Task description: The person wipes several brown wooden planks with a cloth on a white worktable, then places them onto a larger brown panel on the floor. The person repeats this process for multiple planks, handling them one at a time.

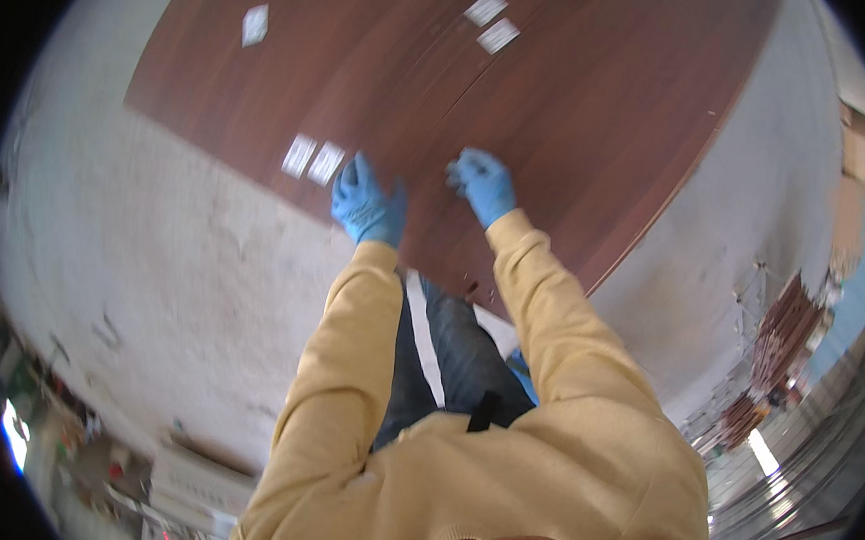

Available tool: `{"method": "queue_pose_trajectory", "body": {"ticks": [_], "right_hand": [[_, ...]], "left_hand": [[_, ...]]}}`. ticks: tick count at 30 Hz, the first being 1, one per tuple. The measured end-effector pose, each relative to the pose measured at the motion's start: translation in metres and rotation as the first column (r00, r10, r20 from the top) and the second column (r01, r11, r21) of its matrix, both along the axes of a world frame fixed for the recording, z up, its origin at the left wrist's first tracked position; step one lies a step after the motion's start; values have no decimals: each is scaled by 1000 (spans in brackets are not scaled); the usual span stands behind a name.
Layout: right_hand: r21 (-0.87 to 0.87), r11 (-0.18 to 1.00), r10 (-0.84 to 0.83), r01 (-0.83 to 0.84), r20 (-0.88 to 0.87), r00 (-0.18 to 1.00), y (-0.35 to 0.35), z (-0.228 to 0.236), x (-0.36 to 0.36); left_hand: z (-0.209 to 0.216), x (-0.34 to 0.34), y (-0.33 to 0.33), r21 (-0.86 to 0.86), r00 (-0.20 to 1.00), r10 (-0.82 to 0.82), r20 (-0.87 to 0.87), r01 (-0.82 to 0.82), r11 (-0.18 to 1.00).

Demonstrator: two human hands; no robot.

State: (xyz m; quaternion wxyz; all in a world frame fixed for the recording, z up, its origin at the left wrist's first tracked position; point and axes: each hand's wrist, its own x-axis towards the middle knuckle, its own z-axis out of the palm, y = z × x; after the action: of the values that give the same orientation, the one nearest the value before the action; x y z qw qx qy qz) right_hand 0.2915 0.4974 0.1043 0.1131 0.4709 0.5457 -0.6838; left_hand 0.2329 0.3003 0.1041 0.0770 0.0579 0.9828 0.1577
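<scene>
Two large reddish-brown wood-grain panels (pixel 564 109) lie flat side by side, a thin seam between them. My left hand (pixel 367 205), in a blue glove, is over the near edge with fingers stretched and thumb apart. Just beside its fingertips is a white printed label (pixel 326 163), and another white label (pixel 299 155) sits to its left. My right hand (pixel 485 185), also gloved in blue, is over the panel right of the seam. Its fingers are bent inward and closed; anything between them is too small to make out.
Farther up the panels are a pair of white labels (pixel 499 36) near the seam and a single label (pixel 255 25) at left. Pale grey floor (pixel 193 253) surrounds the panels. Stacked brown pieces (pixel 787 330) stand at right, and cardboard (pixel 854 189) lies beyond.
</scene>
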Motion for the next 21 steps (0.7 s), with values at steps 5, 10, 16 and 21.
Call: {"method": "queue_pose_trajectory", "body": {"ticks": [5, 10, 16, 21], "right_hand": [[791, 541, 520, -287, -46, 853, 32, -16, -26], [975, -110, 692, -193, 214, 689, 40, -5, -78], [850, -306, 663, -429, 514, 544, 6, -36, -74], [769, -361, 559, -528, 632, 537, -11, -39, -75]], "left_hand": [[21, 50, -27, 83, 870, 491, -44, -486, 870], [4, 79, -54, 180, 445, 701, 557, -889, 421], [-29, 66, -70, 296, 419, 545, 726, -906, 303], [-31, 55, -58, 363, 394, 509, 766, -917, 164]]}}
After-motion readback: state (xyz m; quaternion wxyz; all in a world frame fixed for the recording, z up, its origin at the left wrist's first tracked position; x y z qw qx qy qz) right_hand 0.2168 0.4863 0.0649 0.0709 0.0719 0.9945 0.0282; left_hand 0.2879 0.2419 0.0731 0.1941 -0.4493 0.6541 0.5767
